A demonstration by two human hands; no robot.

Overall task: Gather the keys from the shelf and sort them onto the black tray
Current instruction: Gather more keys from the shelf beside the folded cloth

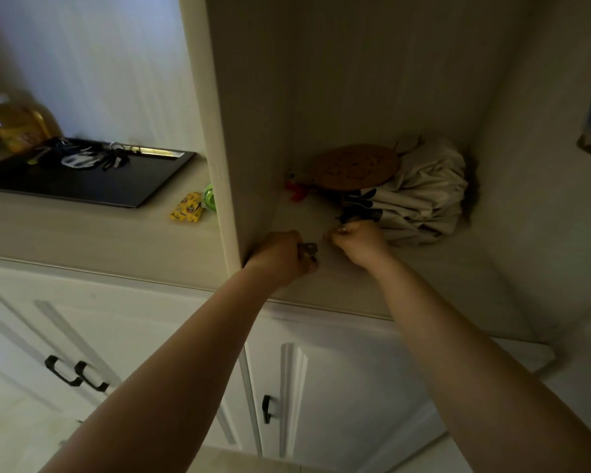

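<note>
**Fingers closed on keys in the shelf, tray partly filled**

Fingers of the left hand (282, 254) are curled shut around a metal key (308, 249), whose head sticks out beside the thumb. The right hand (359, 242) is also closed like a fist, near a folded cloth bag (423, 196); what it holds, I cannot tell. Both hands are low in the shelf (423, 268) compartment. On the desk (82, 230) to the left, the black tray (116, 186) already carries a bunch of keys (82, 157) at its far side. I judge the task is about half done: these last keys must still go to the tray and be sorted.
</note>
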